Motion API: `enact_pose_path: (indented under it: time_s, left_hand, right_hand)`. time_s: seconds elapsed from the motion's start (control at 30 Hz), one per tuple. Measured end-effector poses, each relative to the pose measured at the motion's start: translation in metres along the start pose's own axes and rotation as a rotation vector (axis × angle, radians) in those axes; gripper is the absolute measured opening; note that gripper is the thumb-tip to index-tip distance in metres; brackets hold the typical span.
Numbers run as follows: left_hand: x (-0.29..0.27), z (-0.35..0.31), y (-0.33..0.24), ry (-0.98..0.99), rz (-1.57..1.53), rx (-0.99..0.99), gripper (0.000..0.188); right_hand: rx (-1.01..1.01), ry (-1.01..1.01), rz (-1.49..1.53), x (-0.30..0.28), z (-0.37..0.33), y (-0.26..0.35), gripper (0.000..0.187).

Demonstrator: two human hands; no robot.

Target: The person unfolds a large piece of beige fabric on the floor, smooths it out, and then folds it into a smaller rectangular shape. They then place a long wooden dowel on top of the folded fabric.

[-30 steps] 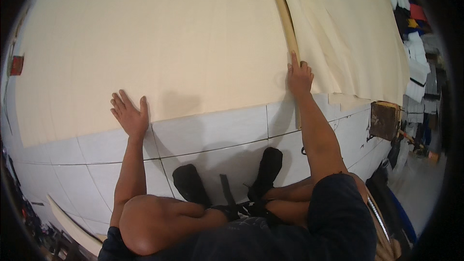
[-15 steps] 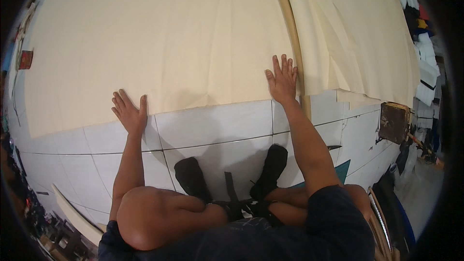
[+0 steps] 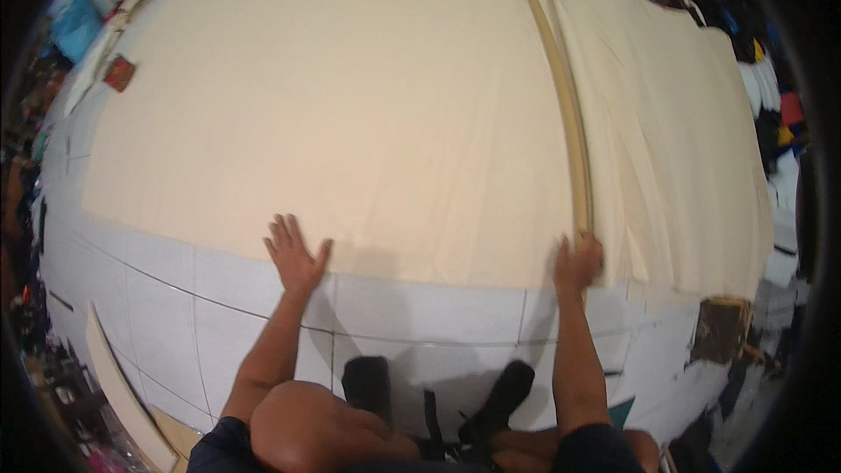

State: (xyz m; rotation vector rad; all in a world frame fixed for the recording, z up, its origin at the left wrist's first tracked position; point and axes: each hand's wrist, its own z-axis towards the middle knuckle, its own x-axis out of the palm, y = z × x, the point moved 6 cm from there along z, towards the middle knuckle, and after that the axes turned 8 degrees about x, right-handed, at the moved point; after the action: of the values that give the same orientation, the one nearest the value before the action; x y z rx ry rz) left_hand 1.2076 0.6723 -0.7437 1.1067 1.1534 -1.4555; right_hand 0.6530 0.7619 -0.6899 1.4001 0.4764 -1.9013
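A wide sheet of cream fabric (image 3: pixel 350 123) lies spread over the white tiled floor. My left hand (image 3: pixel 296 258) rests flat on its near edge, fingers spread and thumb out to the right. Along the fabric's right part runs a long tan wooden pole (image 3: pixel 561 79), reaching from the far side to the near edge. At the pole's near end is my right hand (image 3: pixel 579 264), slightly blurred, its thumb to the left and its fingers curled over the pole. To the right of the pole the fabric is loosely wrinkled.
A small red box-like piece (image 3: pixel 120 74) sits at the fabric's far left corner. A brown worn block (image 3: pixel 721 329) stands near its right corner. Pale board (image 3: pixel 123 385) lies at lower left. Piled cloth and clutter line both sides. My feet are on the tiles (image 3: pixel 420 315).
My right hand went from lying flat beside the pole to gripping it. The left hand stays spread on the fabric edge. The view has shifted, and the fabric near the pole looks smoother.
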Motion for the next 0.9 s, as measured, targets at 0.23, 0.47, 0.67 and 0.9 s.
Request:
enact_pose_path:
  time_s: [0.23, 0.47, 0.67, 0.9]
  left_hand:
    - [-0.011, -0.005, 0.013, -0.040, -0.118, -0.035, 0.088]
    - [-0.021, -0.004, 0.005, -0.052, -0.099, -0.019, 0.078]
    - [-0.022, -0.007, 0.007, -0.008, -0.132, -0.040, 0.080]
    - [-0.029, -0.005, 0.006, -0.067, -0.225, -0.037, 0.072]
  right_hand:
    - [0.076, 0.268, 0.094, 0.012, 0.002, -0.027, 0.047]
    - [-0.187, 0.214, 0.421, 0.007, -0.021, 0.033, 0.048]
    - [-0.389, 0.518, 0.245, -0.017, -0.047, 0.170, 0.051]
    - [-0.915, 0.551, 0.214, -0.017, -0.133, 0.270, 0.062]
